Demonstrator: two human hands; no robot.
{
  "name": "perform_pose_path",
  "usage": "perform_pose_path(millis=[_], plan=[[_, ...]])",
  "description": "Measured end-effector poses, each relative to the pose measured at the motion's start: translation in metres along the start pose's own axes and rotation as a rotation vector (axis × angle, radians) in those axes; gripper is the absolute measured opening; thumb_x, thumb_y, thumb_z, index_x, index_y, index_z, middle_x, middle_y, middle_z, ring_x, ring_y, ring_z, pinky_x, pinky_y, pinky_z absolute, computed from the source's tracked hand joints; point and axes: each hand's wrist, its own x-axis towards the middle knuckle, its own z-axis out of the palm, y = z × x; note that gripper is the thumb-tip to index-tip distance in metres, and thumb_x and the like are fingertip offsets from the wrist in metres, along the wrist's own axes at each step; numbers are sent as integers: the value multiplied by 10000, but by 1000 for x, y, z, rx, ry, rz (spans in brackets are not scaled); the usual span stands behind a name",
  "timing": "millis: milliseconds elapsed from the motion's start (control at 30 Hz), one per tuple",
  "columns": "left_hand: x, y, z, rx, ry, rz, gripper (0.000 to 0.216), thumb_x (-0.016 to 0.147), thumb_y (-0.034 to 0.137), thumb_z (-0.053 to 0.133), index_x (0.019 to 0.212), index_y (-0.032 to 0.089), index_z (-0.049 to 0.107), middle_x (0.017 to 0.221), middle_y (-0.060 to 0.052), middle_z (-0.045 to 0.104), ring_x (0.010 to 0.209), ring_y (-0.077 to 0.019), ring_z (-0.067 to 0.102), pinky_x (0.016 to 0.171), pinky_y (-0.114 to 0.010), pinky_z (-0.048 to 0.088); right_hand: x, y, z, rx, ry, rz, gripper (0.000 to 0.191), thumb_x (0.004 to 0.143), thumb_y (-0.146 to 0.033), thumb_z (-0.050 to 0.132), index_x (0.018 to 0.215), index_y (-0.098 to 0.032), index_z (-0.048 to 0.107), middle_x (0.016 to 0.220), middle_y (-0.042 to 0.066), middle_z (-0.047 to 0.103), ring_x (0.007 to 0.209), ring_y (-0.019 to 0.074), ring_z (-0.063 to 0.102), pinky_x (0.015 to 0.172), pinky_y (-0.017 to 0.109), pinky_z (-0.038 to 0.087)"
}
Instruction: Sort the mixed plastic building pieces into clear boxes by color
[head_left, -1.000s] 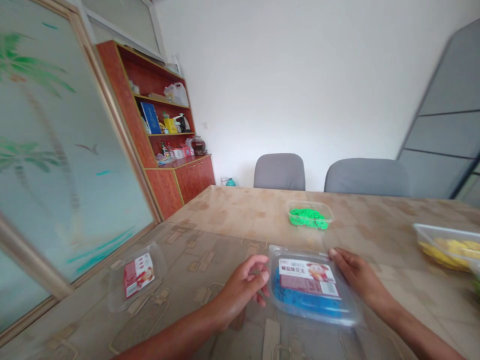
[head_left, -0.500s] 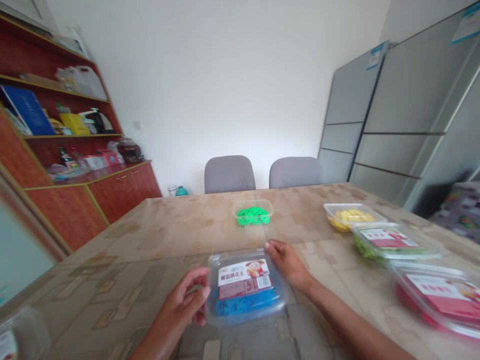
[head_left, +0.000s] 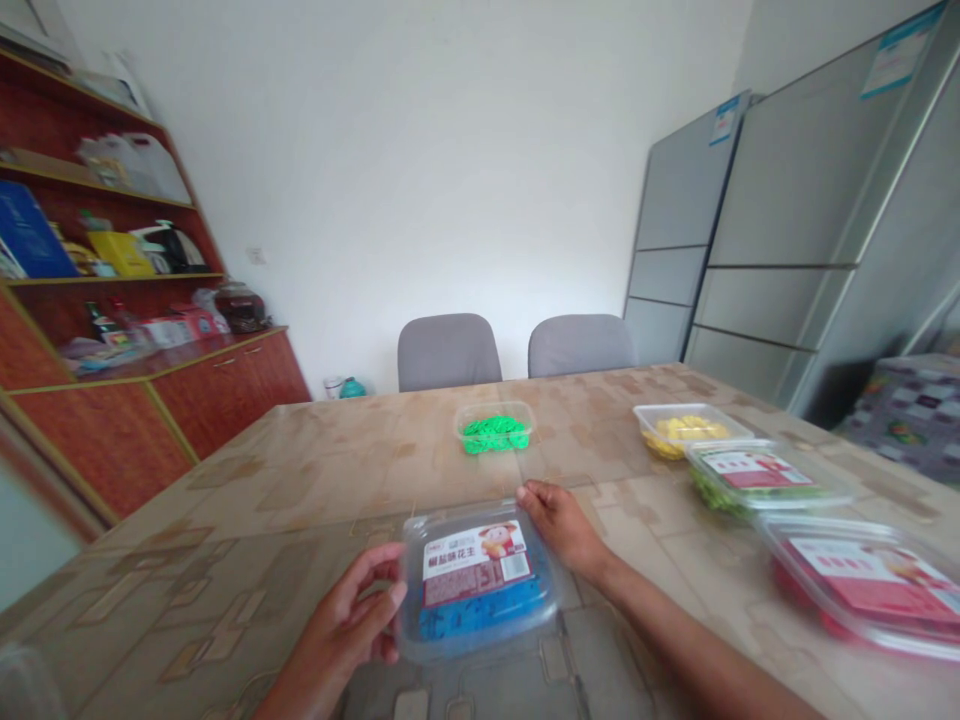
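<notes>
A clear plastic container [head_left: 480,625] with blue contents lies on the table right in front of me, under a transparent lid bearing a white and dark-red label. At its left edge my left hand [head_left: 364,605] has curled fingers, thumb and forefinger against the side of the lid. My right hand [head_left: 559,525] is closed at the far right corner, fingertips pinching the lid's rim there. Beyond it stands an uncovered container of green pieces [head_left: 495,434].
On the right are an uncovered container of yellow pieces [head_left: 686,432], a lidded one with green contents [head_left: 765,475] and a lidded one with red contents [head_left: 870,585]. A clear plastic edge [head_left: 26,685] shows at lower left. Two grey chairs [head_left: 448,352] stand behind the table [head_left: 247,480].
The view has turned slightly to the right, so everything sits a little further left. Both hands stay at the same places on the blue-filled container.
</notes>
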Motion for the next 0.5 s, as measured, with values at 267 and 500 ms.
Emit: perform_pose_path(millis=[267, 500], plan=[[1, -2, -6, 43, -47, -18, 574, 607, 524, 801, 1039, 215, 583, 910, -30, 593, 565, -142, 590, 430, -240, 464, 0, 5, 0, -13, -26, 2, 511, 822, -683, 351, 580, -233, 372, 531, -45, 358, 533, 135, 383, 480, 243, 338], [-15, -2, -6, 62, -109, 2, 599, 670, 562, 738, 1113, 233, 504, 960, -32, 521, 627, -133, 566, 442, -222, 464, -2, -3, -1, -25, -67, 17, 573, 774, -757, 362, 572, -225, 432, 518, -25, 464, 506, 151, 460, 485, 264, 392]])
